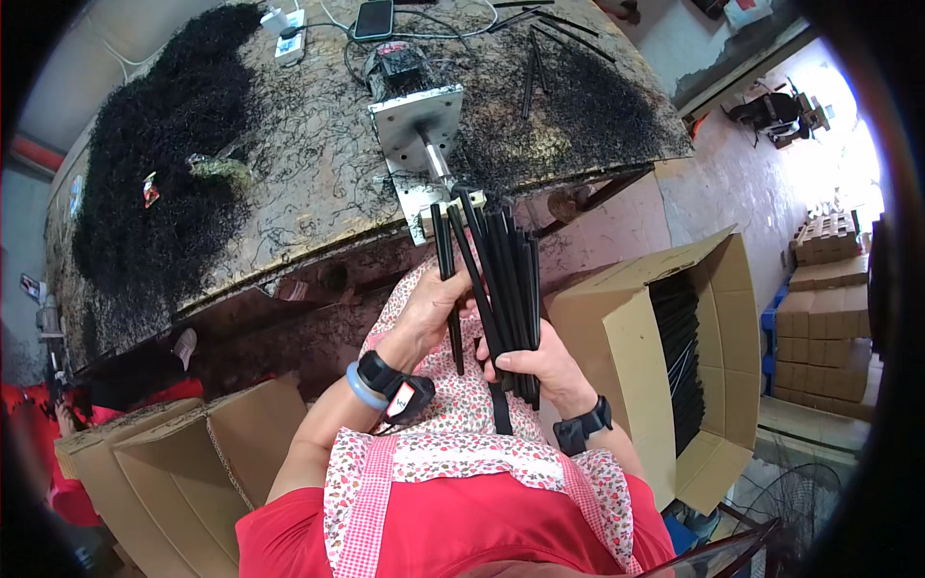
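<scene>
Worktop (pixel 318 125) strewn with black shavings (pixel 173 144); open carton (pixel 617 414) at right. Right hand (pixel 549 366): fingers closed round black rods (pixel 506 270), near worktop's front edge. Left hand (pixel 431 306): fingers gripping more, perhaps two; overlap hides count.

Angles left forearm (pixel 318 438) and right forearm (pixel 624 449) inward before the torso (pixel 472 520), holding the left hand (pixel 438 303) farther forward, curled in a grip, and the right hand (pixel 549 364) closer in, closed in a clasp with its thumb (pixel 515 362) laid crosswise.
</scene>
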`<action>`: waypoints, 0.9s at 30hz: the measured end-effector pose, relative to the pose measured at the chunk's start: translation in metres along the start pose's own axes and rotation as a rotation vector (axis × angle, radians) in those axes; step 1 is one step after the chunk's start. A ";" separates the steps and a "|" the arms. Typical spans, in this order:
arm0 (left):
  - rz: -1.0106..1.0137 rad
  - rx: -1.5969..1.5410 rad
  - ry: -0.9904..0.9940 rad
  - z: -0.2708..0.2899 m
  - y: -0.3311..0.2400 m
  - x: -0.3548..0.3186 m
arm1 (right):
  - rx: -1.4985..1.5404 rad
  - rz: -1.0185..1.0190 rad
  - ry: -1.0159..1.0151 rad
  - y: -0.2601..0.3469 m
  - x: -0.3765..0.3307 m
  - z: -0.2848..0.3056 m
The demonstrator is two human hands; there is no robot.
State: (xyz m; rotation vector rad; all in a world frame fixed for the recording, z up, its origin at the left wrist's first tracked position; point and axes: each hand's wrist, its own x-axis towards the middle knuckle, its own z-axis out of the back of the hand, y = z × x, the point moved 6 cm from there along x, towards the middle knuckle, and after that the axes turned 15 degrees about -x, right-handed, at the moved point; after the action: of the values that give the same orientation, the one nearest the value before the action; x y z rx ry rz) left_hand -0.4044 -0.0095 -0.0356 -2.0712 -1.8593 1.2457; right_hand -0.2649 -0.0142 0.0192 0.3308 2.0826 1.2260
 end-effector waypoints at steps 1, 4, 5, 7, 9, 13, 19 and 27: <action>0.012 -0.039 -0.002 -0.002 0.002 -0.004 | -0.026 0.008 0.003 0.000 -0.002 0.000; -0.018 -0.075 0.035 0.005 -0.002 0.013 | -0.044 0.011 -0.007 0.004 0.008 0.002; -0.059 -0.071 0.076 0.009 -0.007 0.024 | -0.037 0.006 -0.021 0.006 0.016 0.003; -0.096 -0.068 0.118 0.004 -0.015 0.028 | -0.029 0.000 -0.039 0.007 0.024 0.007; -0.072 -0.059 0.012 -0.001 -0.018 0.023 | -0.004 0.032 0.015 0.009 0.027 0.008; -0.041 -0.109 0.011 0.011 -0.011 0.014 | -0.211 0.190 -0.093 -0.004 0.011 0.011; -0.200 -0.347 -0.136 -0.017 -0.007 0.001 | -0.861 0.370 -0.397 -0.017 0.009 -0.003; -0.171 -0.493 -0.107 -0.016 0.016 0.015 | -0.357 0.241 -0.215 -0.029 0.004 -0.005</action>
State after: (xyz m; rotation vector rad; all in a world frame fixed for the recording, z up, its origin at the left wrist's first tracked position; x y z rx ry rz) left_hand -0.3834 0.0065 -0.0416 -2.0176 -2.5415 0.9431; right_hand -0.2677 -0.0309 -0.0057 0.5320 1.6386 1.5987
